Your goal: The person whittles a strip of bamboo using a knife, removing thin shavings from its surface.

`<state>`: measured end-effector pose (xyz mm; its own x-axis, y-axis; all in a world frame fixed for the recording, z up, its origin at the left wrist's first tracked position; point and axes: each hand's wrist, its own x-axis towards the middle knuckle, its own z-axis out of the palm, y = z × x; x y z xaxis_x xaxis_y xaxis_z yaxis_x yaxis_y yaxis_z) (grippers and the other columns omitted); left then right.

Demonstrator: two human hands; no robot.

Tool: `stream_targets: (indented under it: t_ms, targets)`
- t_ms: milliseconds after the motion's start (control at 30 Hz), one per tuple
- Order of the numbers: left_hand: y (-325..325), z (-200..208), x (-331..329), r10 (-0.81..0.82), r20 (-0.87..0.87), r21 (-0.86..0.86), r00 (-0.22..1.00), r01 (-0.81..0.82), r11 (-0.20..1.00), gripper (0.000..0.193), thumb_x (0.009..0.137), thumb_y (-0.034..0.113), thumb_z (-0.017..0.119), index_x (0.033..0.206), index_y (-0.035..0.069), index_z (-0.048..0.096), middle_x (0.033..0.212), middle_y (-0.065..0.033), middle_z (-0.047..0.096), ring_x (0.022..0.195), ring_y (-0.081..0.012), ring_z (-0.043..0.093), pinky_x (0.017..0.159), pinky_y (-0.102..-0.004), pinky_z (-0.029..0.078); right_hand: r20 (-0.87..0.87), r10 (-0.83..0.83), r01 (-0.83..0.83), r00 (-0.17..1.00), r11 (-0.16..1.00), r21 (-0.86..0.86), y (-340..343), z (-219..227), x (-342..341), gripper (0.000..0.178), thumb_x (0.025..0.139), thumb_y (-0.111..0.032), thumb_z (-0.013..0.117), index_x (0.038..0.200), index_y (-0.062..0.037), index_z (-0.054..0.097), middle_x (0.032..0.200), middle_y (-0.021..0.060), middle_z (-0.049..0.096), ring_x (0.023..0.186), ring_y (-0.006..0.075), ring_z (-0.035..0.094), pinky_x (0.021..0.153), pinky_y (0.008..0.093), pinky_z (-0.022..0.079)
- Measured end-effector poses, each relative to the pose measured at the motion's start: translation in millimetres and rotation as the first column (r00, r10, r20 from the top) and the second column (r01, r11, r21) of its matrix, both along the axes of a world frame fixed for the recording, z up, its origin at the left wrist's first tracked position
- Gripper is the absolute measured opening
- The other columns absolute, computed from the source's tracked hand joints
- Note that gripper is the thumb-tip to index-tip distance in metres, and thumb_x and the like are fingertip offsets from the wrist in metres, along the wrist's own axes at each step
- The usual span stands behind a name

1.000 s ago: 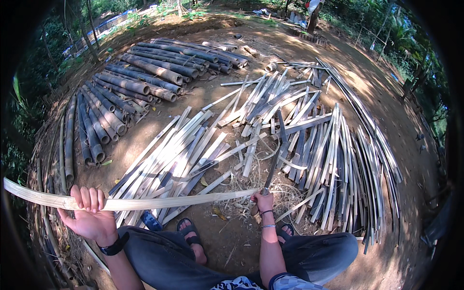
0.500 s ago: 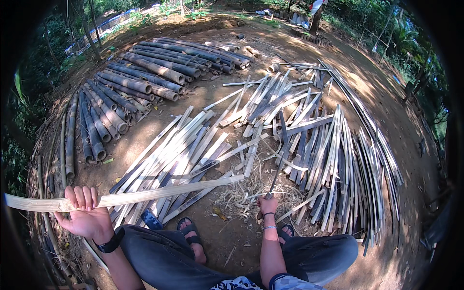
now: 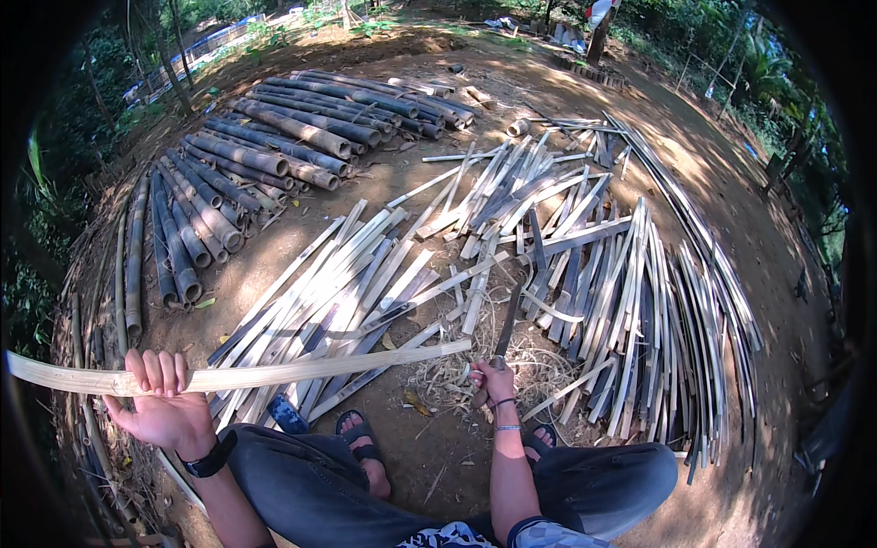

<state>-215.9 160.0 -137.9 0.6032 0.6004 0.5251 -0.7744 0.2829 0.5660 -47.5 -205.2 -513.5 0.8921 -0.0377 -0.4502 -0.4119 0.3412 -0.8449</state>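
A long pale bamboo strip [image 3: 320, 370] lies across my view, its far left part bowed. My left hand [image 3: 164, 397], with a dark wristband, is closed around it, fingers curled over the top. Between my knees, my right hand [image 3: 494, 382] grips the handle of a long knife [image 3: 508, 320], whose dark blade points away from me. The strip's right end is close to the knife, just above and left of my right hand; whether they touch I cannot tell. Curly bamboo shavings [image 3: 539, 365] lie on the ground around the right hand.
Split strips form a pile [image 3: 311, 283] ahead on the left and another [image 3: 639, 320] on the right. Farther left lie many round bamboo poles [image 3: 274, 137]. My sandalled feet rest on bare soil [image 3: 420, 466]; a blue object [image 3: 288, 416] is beside the left foot.
My right hand has shifted slightly up and left, and the knife blade has turned to show more of its flat. The strip's right end has moved a little right and down.
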Motion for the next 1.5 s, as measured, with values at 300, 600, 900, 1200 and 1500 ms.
stream_targets:
  t_ms: [300,600,900,1200,1500]
  targets:
    - [-0.2,-1.4,1.4,-0.064,-0.006,-0.036,0.998,0.063,0.997,0.047,0.092,0.053,0.033,0.07,0.011,0.029,0.058,0.0006,0.025,0.049,-0.0095,0.024,0.045,-0.0238,0.023,0.0,-0.014,0.014,1.0,1.0,-0.001,0.0,-3.6,-3.1,0.016,0.082,-0.009,0.068,0.089,0.0017,0.059,0.084,0.0123,0.068,0.066,0.0165,0.066,0.046,0.0223,0.045]
    - [-3.1,-1.1,2.5,-0.058,-0.017,-0.051,0.998,0.057,0.997,0.048,0.092,0.053,0.033,0.069,0.011,0.028,0.058,0.0006,0.025,0.048,-0.0099,0.024,0.045,-0.0241,0.022,0.004,0.002,-0.002,1.0,1.0,0.009,6.2,-3.8,-5.2,0.014,0.078,-0.005,0.068,0.083,-0.0012,0.056,0.078,0.0098,0.066,0.061,0.0151,0.064,0.046,0.0237,0.045]
    - [-5.1,-0.2,3.6,-0.066,-0.025,-0.049,0.997,0.065,0.997,0.048,0.092,0.053,0.032,0.069,0.012,0.028,0.057,0.0009,0.025,0.047,-0.0094,0.023,0.044,-0.0235,0.021,0.043,-0.034,0.034,0.999,0.999,0.003,3.4,-18.4,-3.7,0.013,0.076,0.002,0.065,0.081,-0.0031,0.054,0.07,0.0083,0.062,0.053,0.0135,0.06,0.041,0.0241,0.044]
    - [-3.5,2.6,0.7,-0.136,0.035,0.062,0.99,0.133,0.989,0.048,0.091,0.054,0.036,0.071,0.012,0.028,0.058,0.001,0.024,0.049,-0.0096,0.023,0.046,-0.0243,0.022,-0.044,-0.119,0.11,0.992,0.978,-0.179,-12.3,-1.0,-4.1,0.024,0.081,-0.014,0.068,0.065,-0.0033,0.054,0.054,0.0036,0.055,0.039,0.011,0.048,0.036,0.0246,0.04]
    - [-25.5,-5.1,10.7,-0.355,0.0,0.265,0.935,0.342,0.902,0.054,0.088,0.059,0.046,0.066,0.012,0.029,0.052,0.0025,0.024,0.046,-0.0086,0.018,0.047,-0.0269,0.018,0.024,0.174,-0.167,0.984,0.969,-0.185,14.3,33.1,-5.2,0.024,0.086,-0.024,0.065,0.078,-0.0046,0.054,0.055,0.0028,0.054,0.04,0.0094,0.049,0.035,0.0247,0.039]
